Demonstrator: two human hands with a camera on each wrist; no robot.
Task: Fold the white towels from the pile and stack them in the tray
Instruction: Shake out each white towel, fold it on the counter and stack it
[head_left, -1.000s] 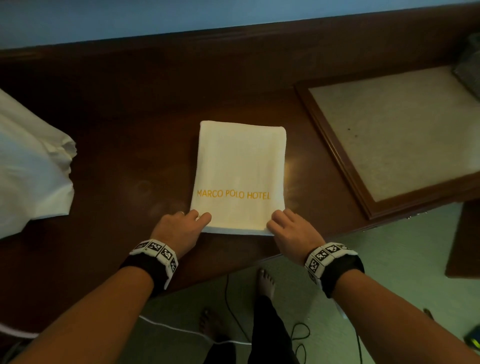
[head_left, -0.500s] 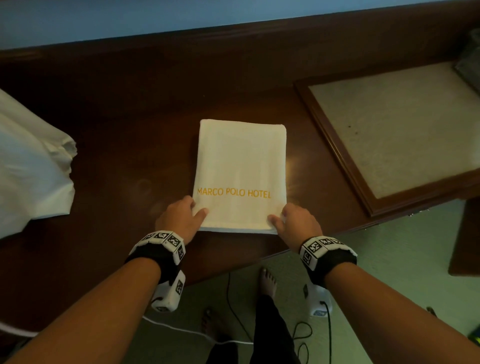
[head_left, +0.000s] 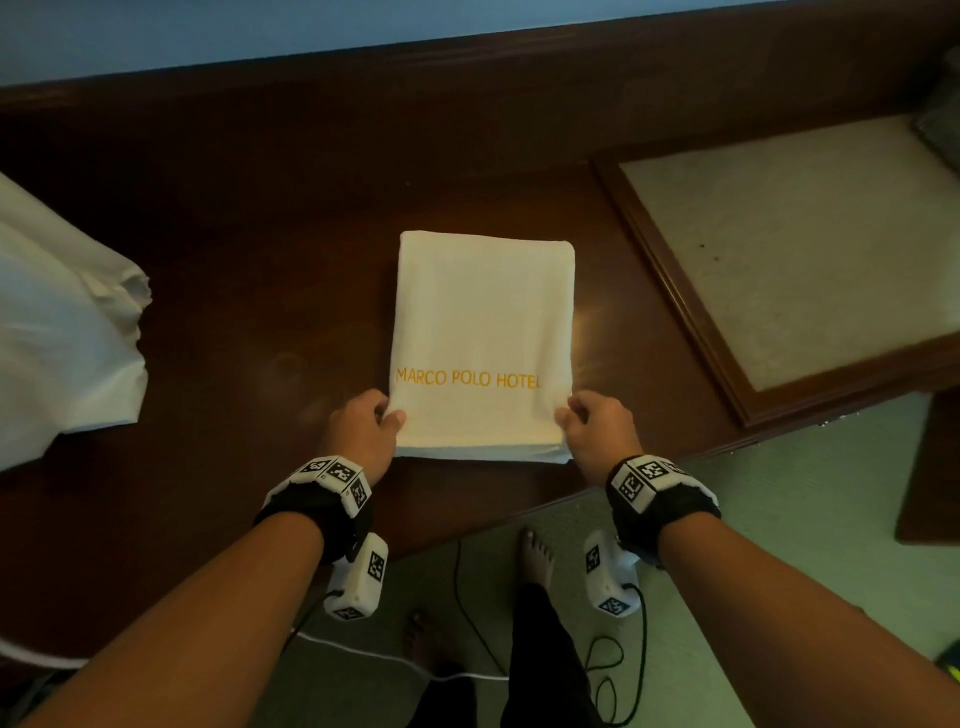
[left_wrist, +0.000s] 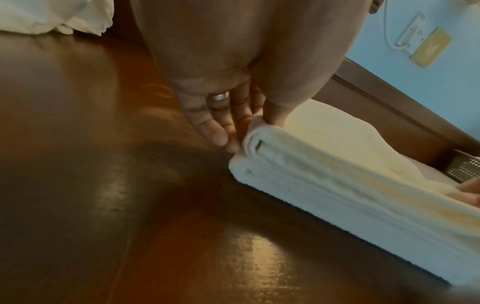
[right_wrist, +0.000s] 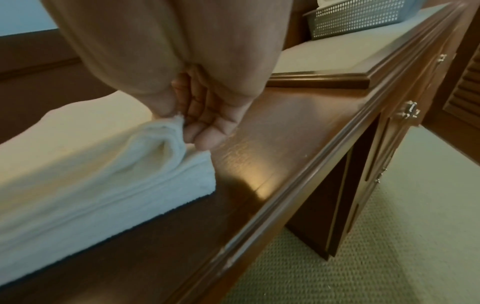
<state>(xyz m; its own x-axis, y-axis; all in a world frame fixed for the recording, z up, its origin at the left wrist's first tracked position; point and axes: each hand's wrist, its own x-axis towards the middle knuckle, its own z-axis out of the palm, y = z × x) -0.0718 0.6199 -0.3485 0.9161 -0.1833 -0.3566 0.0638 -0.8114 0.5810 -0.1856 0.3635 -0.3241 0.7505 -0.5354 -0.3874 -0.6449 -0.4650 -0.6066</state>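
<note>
Dark polished wooden desk (head_left: 218, 291) fills most of the head view; moulded front edge and drawer pulls visible in the right wrist view. Raised wooden-framed panel (head_left: 670, 270) with pale speckled inset occupies the desk's right part. Pile of unfolded white towels (head_left: 57, 332) at the far left, well apart from the working area. Perforated grey tray (right_wrist: 355, 18) sits on the pale inset at the far right; only a corner shows in the head view; something pale shows over its rim, cannot tell what.

Folded white towel (head_left: 483, 338) lies flat near the desk's front edge, centred between the two hands, long axis running away from the person. Orange lettering "MARCO POLO HOTEL" (head_left: 467, 378) across its near part. Several stacked layers visible at the near edge in both wrist views.

Left hand (head_left: 363, 431) pinches the near left corner: thumb on top, fingers (left_wrist: 207, 127) down alongside the fold, upper layers raised slightly off the lower ones. Ring (left_wrist: 219, 96) on one finger.

Right hand (head_left: 597, 431) pinches the near right corner likewise: thumb on top, fingers (right_wrist: 205, 135) curled under the top layers, tips close to the desk surface; lower layers rest on the wood
</note>
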